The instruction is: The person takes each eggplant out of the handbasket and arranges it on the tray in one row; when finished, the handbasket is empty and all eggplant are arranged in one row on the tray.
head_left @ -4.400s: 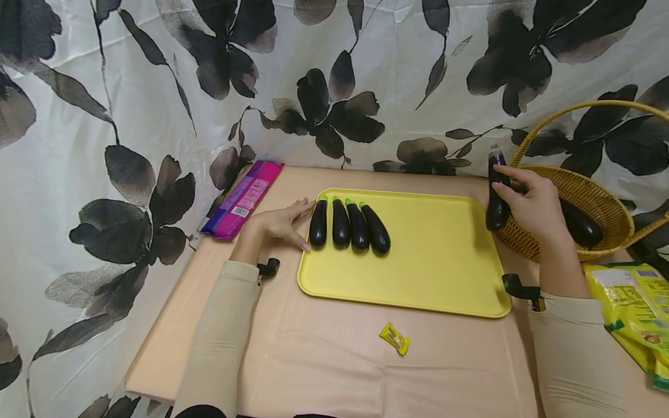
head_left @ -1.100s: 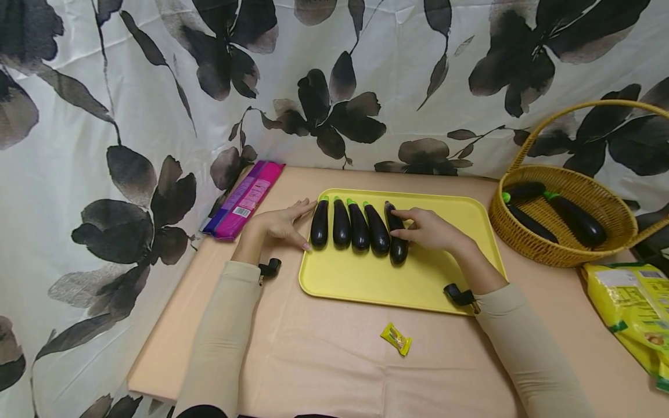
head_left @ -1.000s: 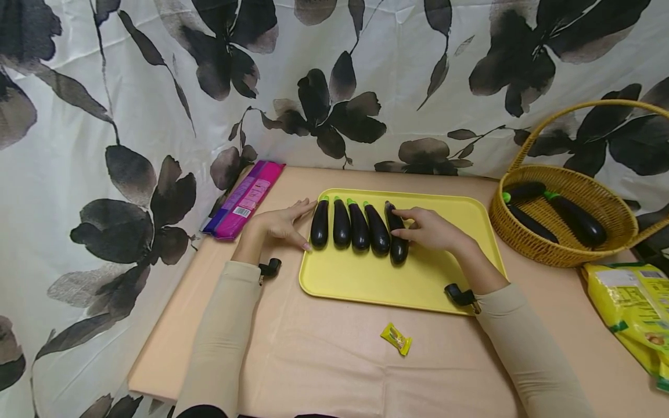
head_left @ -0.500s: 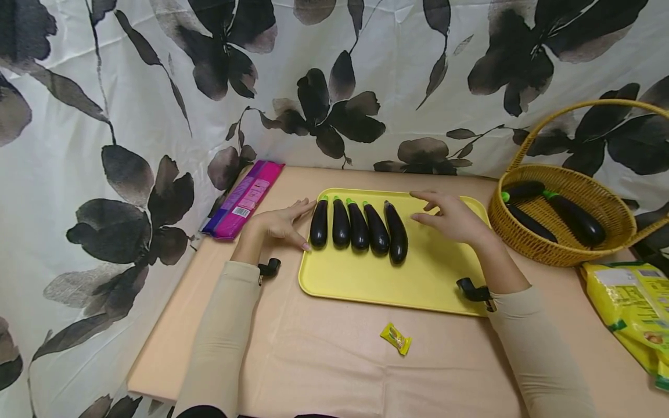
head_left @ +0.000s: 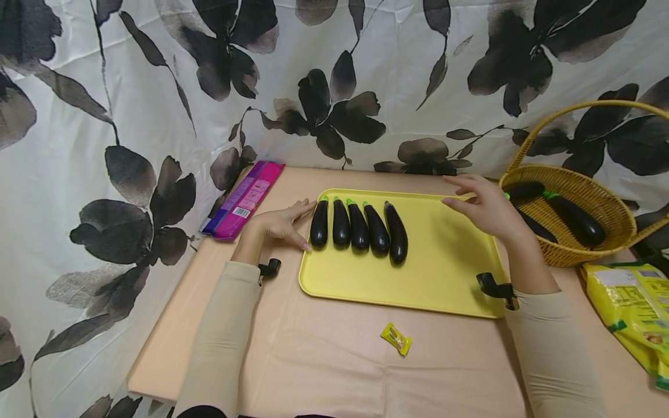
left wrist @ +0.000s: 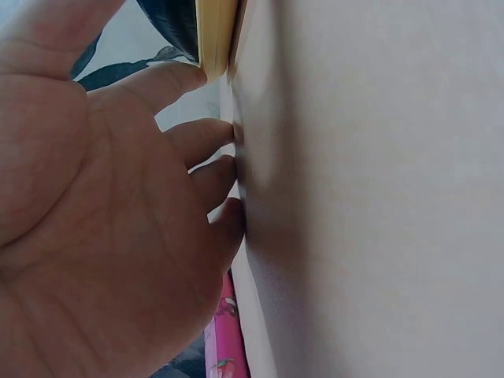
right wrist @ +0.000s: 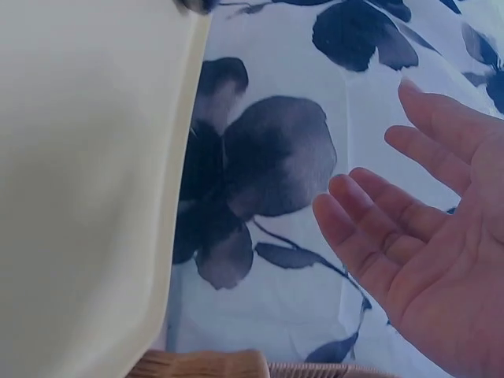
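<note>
Several dark eggplants lie side by side on the left half of the yellow tray (head_left: 444, 284), stems toward the back; the rightmost eggplant (head_left: 396, 235) sits slightly apart. My left hand (head_left: 279, 225) rests at the tray's left edge, thumb and fingertips on or by the rim near the leftmost eggplant (head_left: 319, 224). In the left wrist view its fingers (left wrist: 185, 146) are extended and hold nothing. Above the tray's right end hovers my right hand (head_left: 488, 206), fingers parted and bare in the right wrist view. Just right of it, the wicker basket (head_left: 554, 252) contains three eggplants (head_left: 577, 217).
A pink and purple packet (head_left: 245, 200) lies at the table's back left. In front of the tray is a small yellow wrapped candy (head_left: 396, 339). Yellow bags (head_left: 635, 313) lie at the right, before the basket. A floral curtain (head_left: 397, 69) hangs behind the table.
The right hand set an eggplant from the basket at the row's right end, let it go, and moved right toward the basket. The left hand stays by the tray's left edge.
</note>
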The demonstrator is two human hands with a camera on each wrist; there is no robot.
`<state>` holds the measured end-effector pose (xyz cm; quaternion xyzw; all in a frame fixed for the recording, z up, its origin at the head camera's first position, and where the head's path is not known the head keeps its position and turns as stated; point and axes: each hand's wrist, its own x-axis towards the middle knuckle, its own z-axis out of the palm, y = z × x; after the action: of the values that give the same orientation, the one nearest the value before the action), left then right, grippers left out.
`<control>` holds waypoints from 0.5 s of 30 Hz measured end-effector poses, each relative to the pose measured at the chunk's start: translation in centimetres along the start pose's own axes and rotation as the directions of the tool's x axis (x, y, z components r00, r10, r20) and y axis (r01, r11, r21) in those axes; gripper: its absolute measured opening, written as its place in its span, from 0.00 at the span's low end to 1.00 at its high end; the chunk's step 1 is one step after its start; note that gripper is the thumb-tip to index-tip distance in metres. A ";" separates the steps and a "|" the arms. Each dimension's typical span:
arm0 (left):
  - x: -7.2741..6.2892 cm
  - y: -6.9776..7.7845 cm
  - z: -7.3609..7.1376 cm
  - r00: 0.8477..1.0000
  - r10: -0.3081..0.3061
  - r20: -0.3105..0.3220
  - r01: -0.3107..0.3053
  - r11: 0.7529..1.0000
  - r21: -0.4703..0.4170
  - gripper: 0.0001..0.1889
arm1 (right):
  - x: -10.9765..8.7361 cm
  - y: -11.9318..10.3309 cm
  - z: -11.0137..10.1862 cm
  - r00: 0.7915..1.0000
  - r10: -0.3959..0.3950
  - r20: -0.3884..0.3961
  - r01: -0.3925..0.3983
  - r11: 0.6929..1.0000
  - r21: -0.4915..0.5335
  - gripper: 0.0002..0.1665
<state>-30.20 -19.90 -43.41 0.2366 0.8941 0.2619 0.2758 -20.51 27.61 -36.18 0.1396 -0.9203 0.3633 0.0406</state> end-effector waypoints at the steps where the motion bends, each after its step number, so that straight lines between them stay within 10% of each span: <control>1: 0.0 0.0 0.0 1.000 -0.001 0.001 0.001 1.000 0.001 0.73 | -0.1 0.0 -0.2 1.000 0.007 -0.006 -0.007 1.000 -0.001 0.34; 15: 0.1 0.1 0.0 1.000 0.004 0.010 -0.004 1.000 0.002 0.71 | -1.5 2.8 -3.8 0.981 0.062 -0.182 -0.082 0.992 -0.100 0.33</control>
<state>-30.24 -19.82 -43.39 0.2401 0.8924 0.2602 0.2797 -19.95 32.55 -35.48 0.0707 -0.9356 0.3256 0.1171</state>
